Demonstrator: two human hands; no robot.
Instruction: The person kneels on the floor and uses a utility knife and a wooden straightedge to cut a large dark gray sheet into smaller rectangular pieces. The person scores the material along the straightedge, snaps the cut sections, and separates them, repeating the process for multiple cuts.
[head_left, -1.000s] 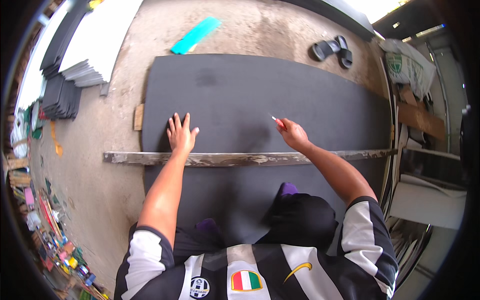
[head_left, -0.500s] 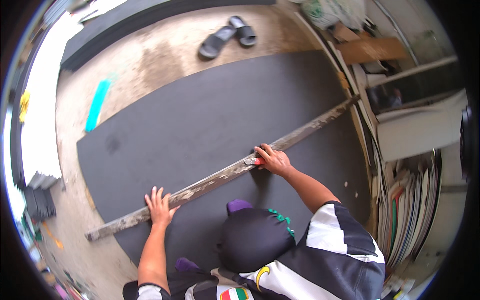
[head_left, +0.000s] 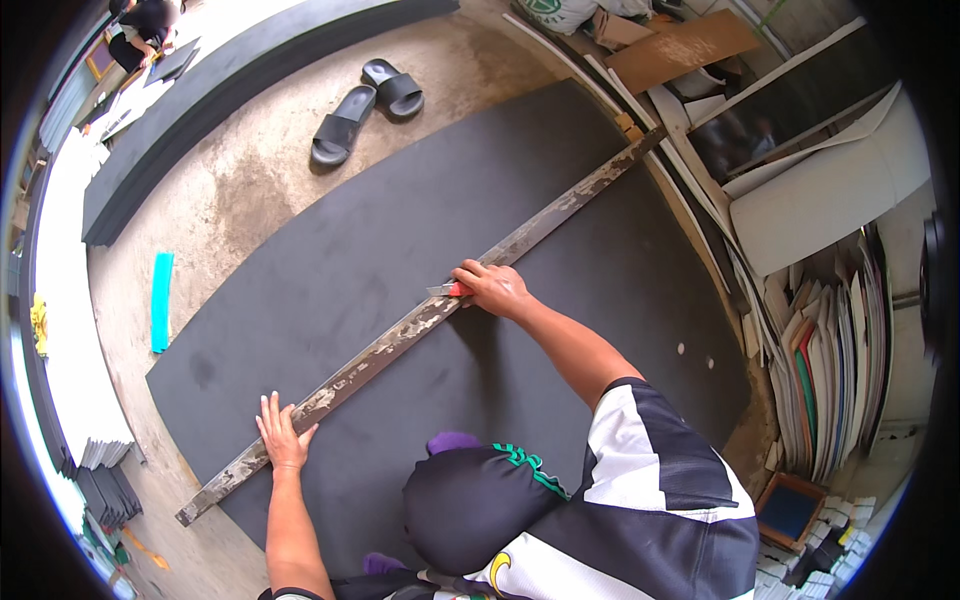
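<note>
A long, worn straightedge bar with flaking pale patches lies slantwise across a large dark grey sheet on the floor. My left hand lies on the bar near its lower left end, fingers stretched out and thumb apart. Around the middle of the bar, my right hand is closed on a red utility knife. The knife's blade points left over the bar, and most of its handle is hidden in my fingers. Whether the blade touches the sheet cannot be made out.
Black slides rest on the floor beyond the sheet. A stack of dark sheets runs along the far left. A turquoise strip lies left of the sheet. Upright boards and a white roll crowd the right side.
The view has shifted and turned, so the bar looks steeper and the slides sit further left. Both hands stay on the bar, the knife still in my right hand.
</note>
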